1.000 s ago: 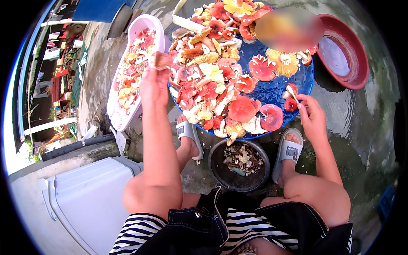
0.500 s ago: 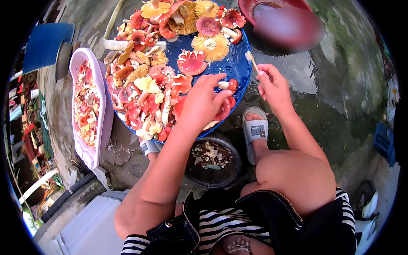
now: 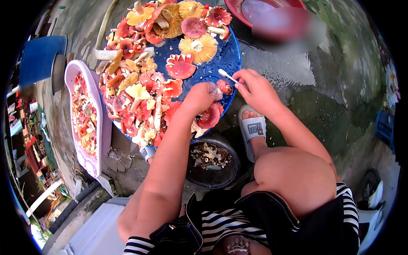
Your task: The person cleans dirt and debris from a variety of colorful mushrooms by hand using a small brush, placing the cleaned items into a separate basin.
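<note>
My left hand (image 3: 200, 98) is closed around a small red-capped mushroom (image 3: 224, 86) at the right side of a round blue tray (image 3: 233, 49). In my right hand (image 3: 258, 90) a toothbrush (image 3: 228, 76) is pinched between thumb and fingers. Its pale head points left, just above the held mushroom; whether it touches, I cannot tell. Many red and yellow mushrooms (image 3: 138, 91) are heaped over the tray's left half. One red cap with a torn edge (image 3: 180, 66) lies apart on the wet blue surface, below an upturned yellow one (image 3: 198, 47).
A pink tub (image 3: 102, 127) full of mushroom pieces stands left of the tray. Below the tray, a dark basin (image 3: 199, 180) holds scraps. Red basins (image 3: 238, 17) sit at the far right. My sandalled foot (image 3: 253, 129) rests on wet concrete near the tray's right rim.
My left hand has closed on the small mushroom that lay on the tray. My right hand has brought the toothbrush left and down toward it. The view has shifted slightly.
</note>
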A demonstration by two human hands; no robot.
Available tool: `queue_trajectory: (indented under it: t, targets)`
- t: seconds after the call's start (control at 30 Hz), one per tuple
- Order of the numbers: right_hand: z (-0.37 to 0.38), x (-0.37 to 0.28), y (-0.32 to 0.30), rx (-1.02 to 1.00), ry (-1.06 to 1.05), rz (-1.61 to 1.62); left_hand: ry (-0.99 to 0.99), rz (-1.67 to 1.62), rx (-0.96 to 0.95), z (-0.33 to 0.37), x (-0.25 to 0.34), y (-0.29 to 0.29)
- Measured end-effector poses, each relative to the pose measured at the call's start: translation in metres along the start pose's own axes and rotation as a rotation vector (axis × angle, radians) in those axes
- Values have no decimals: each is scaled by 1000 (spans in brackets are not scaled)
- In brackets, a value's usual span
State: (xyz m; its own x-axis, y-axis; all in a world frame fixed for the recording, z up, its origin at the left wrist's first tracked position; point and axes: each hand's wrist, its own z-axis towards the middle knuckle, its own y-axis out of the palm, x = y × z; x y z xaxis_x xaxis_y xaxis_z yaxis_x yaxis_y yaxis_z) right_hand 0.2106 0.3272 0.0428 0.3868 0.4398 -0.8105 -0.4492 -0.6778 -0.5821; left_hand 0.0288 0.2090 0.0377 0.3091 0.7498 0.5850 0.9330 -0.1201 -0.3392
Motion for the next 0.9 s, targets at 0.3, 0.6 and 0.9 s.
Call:
queue_trajectory:
  t: [0.3, 0.6, 0.9]
  targets:
    - [16, -28, 3, -63, 190, 486, 95, -1406, -49, -29, 5, -13]
    - [32, -53, 27, 108, -123, 89, 78, -1610, 6, -35, 15, 4]
    - [43, -50, 38, 180, -134, 128, 93, -1610, 55, -26, 18, 3]
